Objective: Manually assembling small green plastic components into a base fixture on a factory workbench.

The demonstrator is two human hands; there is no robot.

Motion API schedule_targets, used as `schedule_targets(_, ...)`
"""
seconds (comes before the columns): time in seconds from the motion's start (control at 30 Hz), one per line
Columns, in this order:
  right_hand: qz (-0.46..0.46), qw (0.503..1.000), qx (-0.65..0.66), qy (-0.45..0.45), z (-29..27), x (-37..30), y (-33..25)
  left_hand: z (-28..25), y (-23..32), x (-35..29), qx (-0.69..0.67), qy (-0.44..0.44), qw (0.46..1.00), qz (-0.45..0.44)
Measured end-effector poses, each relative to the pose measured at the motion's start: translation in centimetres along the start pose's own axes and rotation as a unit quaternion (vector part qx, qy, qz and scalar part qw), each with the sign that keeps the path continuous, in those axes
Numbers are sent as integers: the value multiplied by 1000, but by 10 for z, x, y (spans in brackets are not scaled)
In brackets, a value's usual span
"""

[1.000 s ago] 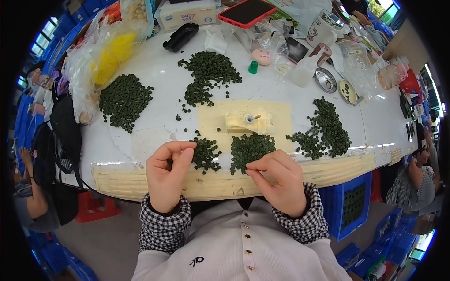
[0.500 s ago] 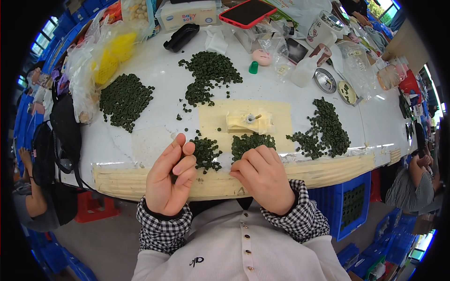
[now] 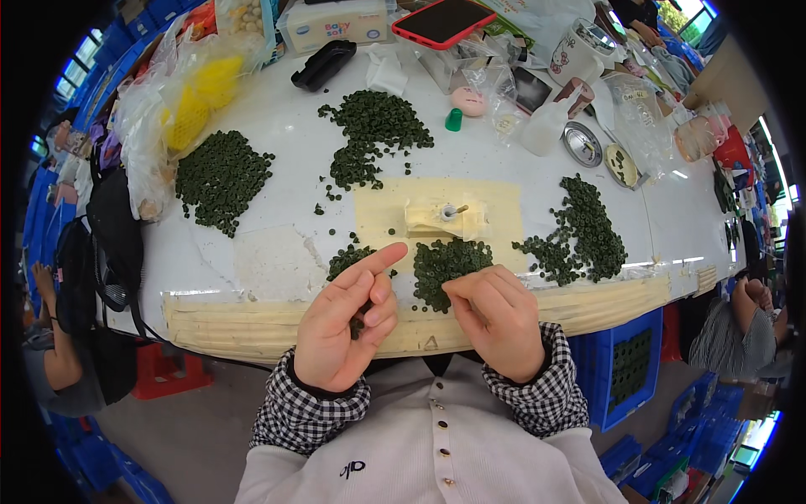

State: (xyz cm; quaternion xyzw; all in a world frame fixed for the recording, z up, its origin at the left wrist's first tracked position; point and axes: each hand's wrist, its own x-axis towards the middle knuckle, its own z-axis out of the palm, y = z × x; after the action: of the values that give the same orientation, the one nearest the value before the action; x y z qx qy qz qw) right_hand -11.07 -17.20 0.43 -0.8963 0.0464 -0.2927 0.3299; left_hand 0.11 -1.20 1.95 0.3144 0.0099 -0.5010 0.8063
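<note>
My left hand (image 3: pixel 348 328) is above the table's front edge, index finger stretched toward the middle and the other fingers loosely bent apart. Nothing plainly shows in its grasp; dark green pieces show through the gap by its palm. Partly hidden behind it lies a small heap of dark green round pieces (image 3: pixel 342 262). My right hand (image 3: pixel 502 323) has thumb and fingertips pinched together at the edge of a middle heap of the same pieces (image 3: pixel 441 262). What the pinch holds, if anything, is too small to tell. Behind that heap stands a cream-taped block (image 3: pixel 428 217) with an upright pin.
More green heaps lie at the left (image 3: pixel 222 181), back (image 3: pixel 382 122) and right (image 3: pixel 588 231). Along the back are a red-edged phone (image 3: pixel 443 21), a black case (image 3: pixel 324 65), a mug (image 3: pixel 579 52) and a round tin (image 3: pixel 621 164). A blue crate (image 3: pixel 625 370) stands below the table at right.
My left hand has moved right and its index finger now points toward the middle, covering more of the small heap. My right hand has shifted slightly right, its fingertips still together.
</note>
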Motion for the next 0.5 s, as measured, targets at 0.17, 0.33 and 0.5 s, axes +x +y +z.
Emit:
schedule_targets(0.17, 66, 995, 69, 17, -9, -1, -4, -14, -11, -1, 18, -48, 999, -13)
schedule_targets(0.33, 52, 994, 85, 34, -11, -1, -2, -13, -18, 3, -22, -65, 997, -36)
schedule_targets(0.5, 72, 992, 98, 39, -10, -1, -4, -2, -20, 6, -24, -30, 998, -43)
